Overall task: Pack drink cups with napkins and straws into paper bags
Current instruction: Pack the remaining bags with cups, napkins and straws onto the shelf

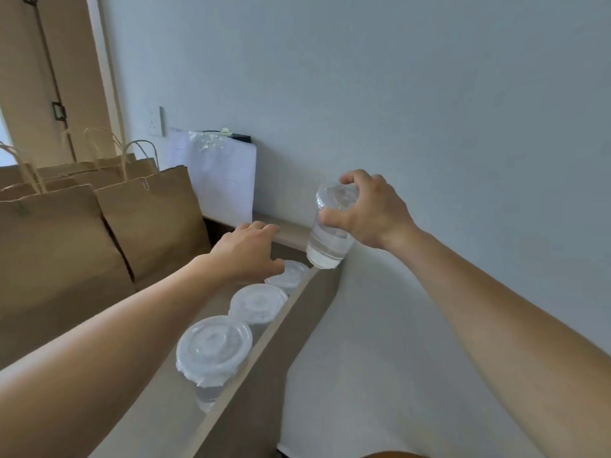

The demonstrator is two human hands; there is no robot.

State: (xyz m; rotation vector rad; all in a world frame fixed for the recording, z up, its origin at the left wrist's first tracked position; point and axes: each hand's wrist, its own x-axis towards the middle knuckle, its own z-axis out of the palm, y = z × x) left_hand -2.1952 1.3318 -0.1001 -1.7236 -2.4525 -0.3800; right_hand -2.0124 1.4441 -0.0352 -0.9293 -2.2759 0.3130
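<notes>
My right hand (367, 209) grips a clear lidded drink cup (327, 239) by its rim and lid, holding it in the air above the far end of a wooden ledge (261, 352). Three more lidded cups stand in a row along that ledge: a near one (213, 350), a middle one (258, 304) and a far one (291, 272). My left hand (248, 251) reaches over the far cup, fingers curved downward beside its lid; whether it touches the cup I cannot tell. Brown paper bags (155, 223) with twisted handles stand at the left.
A nearer paper bag (56, 246) stands in front of the others. A white packet (215, 180) leans against the wall behind the bags, beside a wall socket (157, 122). The pale wall runs along the right of the ledge. A wooden door (39, 77) is at far left.
</notes>
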